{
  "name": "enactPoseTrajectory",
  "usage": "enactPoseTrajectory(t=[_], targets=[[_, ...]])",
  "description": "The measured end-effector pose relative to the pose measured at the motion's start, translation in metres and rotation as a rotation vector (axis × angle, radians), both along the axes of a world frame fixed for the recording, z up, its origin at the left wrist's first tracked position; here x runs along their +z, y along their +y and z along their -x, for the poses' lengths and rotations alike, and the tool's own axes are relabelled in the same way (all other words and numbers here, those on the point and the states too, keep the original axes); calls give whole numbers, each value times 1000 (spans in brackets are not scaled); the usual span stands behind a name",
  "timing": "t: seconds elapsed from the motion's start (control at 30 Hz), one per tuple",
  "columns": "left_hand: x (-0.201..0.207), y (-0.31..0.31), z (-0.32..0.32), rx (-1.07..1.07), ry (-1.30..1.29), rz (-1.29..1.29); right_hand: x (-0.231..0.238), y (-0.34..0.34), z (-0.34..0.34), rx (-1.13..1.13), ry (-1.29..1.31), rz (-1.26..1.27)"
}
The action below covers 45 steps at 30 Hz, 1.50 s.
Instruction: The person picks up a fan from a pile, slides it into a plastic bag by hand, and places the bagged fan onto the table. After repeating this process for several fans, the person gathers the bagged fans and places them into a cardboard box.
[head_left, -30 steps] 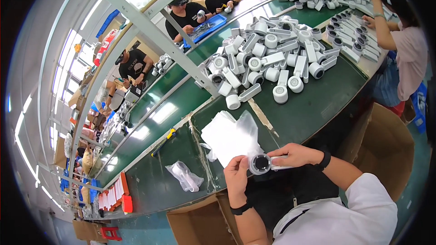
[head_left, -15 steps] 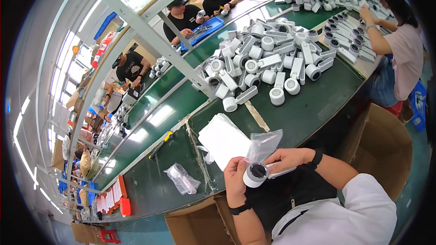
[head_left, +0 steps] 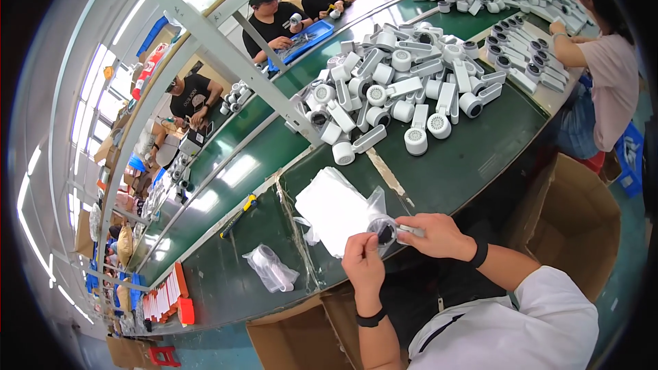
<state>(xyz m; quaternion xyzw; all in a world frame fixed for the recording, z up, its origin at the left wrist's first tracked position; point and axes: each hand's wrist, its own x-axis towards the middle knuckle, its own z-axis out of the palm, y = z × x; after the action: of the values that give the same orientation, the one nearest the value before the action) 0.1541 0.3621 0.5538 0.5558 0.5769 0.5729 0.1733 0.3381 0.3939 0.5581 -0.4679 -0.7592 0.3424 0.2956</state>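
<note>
A white handheld device point(head_left: 384, 234) with a round, dark-faced head and a flat handle is between my hands, at the table's near edge. Its head is inside a clear plastic bag point(head_left: 376, 201). My right hand point(head_left: 439, 236) is closed around the handle. Beside the head, my left hand point(head_left: 363, 260) pinches the bag's edge, though the fingertips partly hide it. Just beyond lies a stack of white bags or sheets point(head_left: 330, 207). Another bagged device point(head_left: 270, 268) rests on the green table to the left.
A large pile of similar devices point(head_left: 404, 89) covers the far table. A yellow-black cutter point(head_left: 238, 216) lies left. Open cardboard boxes point(head_left: 576, 219) stand right and below the near edge. A metal shelf post point(head_left: 226, 55) rises at left. A co-worker point(head_left: 606, 89) sits at right.
The device's head has gone into the clear bag and now faces away to the left. Both hands have shifted slightly; my right hand has drawn back along the handle.
</note>
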Motion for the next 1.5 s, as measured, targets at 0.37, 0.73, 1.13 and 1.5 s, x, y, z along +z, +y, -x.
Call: enactPoseTrajectory(t=[0.37, 0.73, 1.13, 1.5], targets=[[10, -7, -17, -122, 188, -91, -17, 6, 16, -213, 172, -99], [-6, -14, -20, -221, 100, 120, -31, 15, 14, 43, 912, 646], [-41, -24, 4, -122, -269, 126, -14, 4, 35, -76, 992, 612], [-27, -28, -16, -454, -1149, 402, -12, -4, 54, -157, 495, -86]])
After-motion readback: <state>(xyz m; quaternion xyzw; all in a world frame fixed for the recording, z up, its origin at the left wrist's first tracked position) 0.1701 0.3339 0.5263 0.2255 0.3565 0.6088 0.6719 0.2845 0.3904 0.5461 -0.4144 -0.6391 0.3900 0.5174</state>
